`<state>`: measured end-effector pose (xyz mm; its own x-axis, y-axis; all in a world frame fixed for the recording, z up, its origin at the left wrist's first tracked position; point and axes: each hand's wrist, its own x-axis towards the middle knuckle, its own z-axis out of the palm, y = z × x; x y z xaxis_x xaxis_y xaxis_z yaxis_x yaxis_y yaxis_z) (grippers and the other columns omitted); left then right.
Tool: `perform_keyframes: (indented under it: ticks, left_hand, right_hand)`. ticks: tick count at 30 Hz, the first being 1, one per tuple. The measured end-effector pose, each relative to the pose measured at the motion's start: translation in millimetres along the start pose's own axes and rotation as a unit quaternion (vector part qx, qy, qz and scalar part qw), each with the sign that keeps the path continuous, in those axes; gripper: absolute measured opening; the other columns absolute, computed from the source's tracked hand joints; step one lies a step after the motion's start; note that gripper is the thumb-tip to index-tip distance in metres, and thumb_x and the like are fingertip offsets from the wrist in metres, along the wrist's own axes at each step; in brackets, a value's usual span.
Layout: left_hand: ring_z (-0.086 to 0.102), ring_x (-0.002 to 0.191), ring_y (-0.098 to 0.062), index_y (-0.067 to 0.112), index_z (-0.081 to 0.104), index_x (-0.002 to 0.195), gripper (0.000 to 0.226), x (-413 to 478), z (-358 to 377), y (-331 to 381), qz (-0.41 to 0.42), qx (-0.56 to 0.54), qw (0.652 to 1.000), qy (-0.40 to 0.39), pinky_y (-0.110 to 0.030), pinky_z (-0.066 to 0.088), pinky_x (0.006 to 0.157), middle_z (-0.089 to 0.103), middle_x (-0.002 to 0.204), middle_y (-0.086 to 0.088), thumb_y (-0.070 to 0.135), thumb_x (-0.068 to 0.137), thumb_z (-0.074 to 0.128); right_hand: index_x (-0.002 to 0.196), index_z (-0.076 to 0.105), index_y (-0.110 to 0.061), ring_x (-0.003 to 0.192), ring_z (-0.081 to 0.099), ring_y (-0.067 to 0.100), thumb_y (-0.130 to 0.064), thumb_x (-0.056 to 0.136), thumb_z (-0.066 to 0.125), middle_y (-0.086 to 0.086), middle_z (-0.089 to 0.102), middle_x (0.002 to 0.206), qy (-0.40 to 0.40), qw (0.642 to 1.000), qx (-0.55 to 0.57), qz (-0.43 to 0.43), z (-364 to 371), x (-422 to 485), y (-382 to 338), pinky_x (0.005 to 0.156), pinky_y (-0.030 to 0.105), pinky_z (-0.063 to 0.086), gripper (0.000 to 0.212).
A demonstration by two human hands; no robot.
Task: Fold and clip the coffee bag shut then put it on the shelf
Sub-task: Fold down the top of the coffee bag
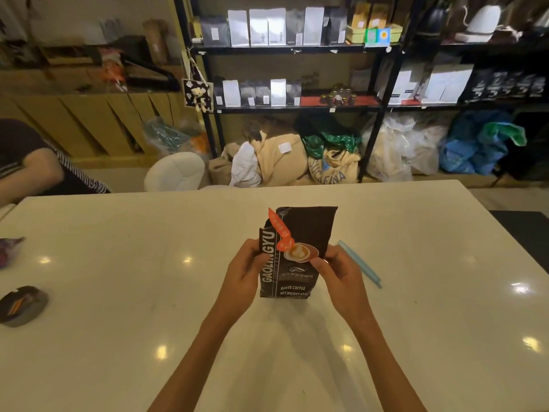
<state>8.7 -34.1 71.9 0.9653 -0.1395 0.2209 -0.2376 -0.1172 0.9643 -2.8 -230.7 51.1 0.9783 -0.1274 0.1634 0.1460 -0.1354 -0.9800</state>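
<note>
- A coffee shop's stockroom or packing room, by the look of it.
- Black metal shelving at twelve o'clock holds rows of retail coffee bags.
- Burlap bean sacks slump beneath.
- Flattened cardboard boxes line ten o'clock.
- A white worktable fills the foreground.

Coffee bag: side edges covered by left hand and right hand; small print under cup picture too blurred to read. Blue clip: near part hidden behind right hand. Both forearms cut off by bottom edge. Seated person cut by left edge, only arm and torso showing. Purple packet at left edge partly cut, kind unclear. Shelf labels too small to read.
</note>
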Motion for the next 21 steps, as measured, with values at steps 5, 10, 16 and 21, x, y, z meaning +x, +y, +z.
perform_keyframes:
  ticks: [5, 10, 16, 21]
  left_hand:
    - [0.065, 0.090, -0.007, 0.027, 0.062, 0.101, 0.025, -6, 0, -2, 0.022, -0.006, 1.000, 0.017, -0.019, 0.051, 0.077, 0.069, 0.096, 0.006, 0.008, 0.099, 0.046]
    - [0.066, 0.094, -0.021, 0.017, 0.060, 0.104, 0.020, -6, 7, -6, -0.009, 0.004, 1.000, 0.017, -0.040, 0.055, 0.084, 0.069, 0.099, -0.004, 0.005, 0.102, 0.045]
    - [0.065, 0.091, -0.016, 0.020, 0.059, 0.102, 0.016, -5, 10, -14, -0.013, -0.006, 1.000, 0.017, -0.034, 0.054, 0.080, 0.067, 0.096, 0.000, 0.011, 0.102, 0.046]
    - [0.064, 0.109, -0.014, 0.035, 0.048, 0.108, 0.027, 9, 12, -20, -0.051, -0.020, 0.997, -0.050, -0.036, 0.056, 0.090, 0.063, 0.116, 0.003, 0.031, 0.088, 0.065]
  right_hand:
    - [0.086, 0.059, -0.011, 0.094, 0.070, 0.011, -0.031, 0.090, 0.063, -0.013, 0.072, 0.107, 0.016, 0.999, 0.006, -0.029, -4, -3, 9, 0.069, 0.019, 0.057, 0.021]
    - [0.081, 0.056, -0.015, 0.089, 0.068, 0.008, -0.012, 0.095, 0.061, 0.004, 0.070, 0.109, 0.010, 1.000, -0.009, -0.006, -4, -1, 12, 0.064, 0.017, 0.054, 0.015]
    - [0.089, 0.062, -0.021, 0.094, 0.070, 0.011, -0.013, 0.094, 0.062, -0.005, 0.072, 0.109, -0.012, 0.999, 0.028, 0.013, -7, 1, 14, 0.069, 0.018, 0.056, 0.009]
    - [0.095, 0.057, -0.056, 0.099, 0.068, 0.004, -0.025, 0.084, 0.075, -0.022, 0.070, 0.103, -0.072, 0.997, -0.018, 0.013, -9, 21, 11, 0.082, 0.021, 0.058, 0.038]
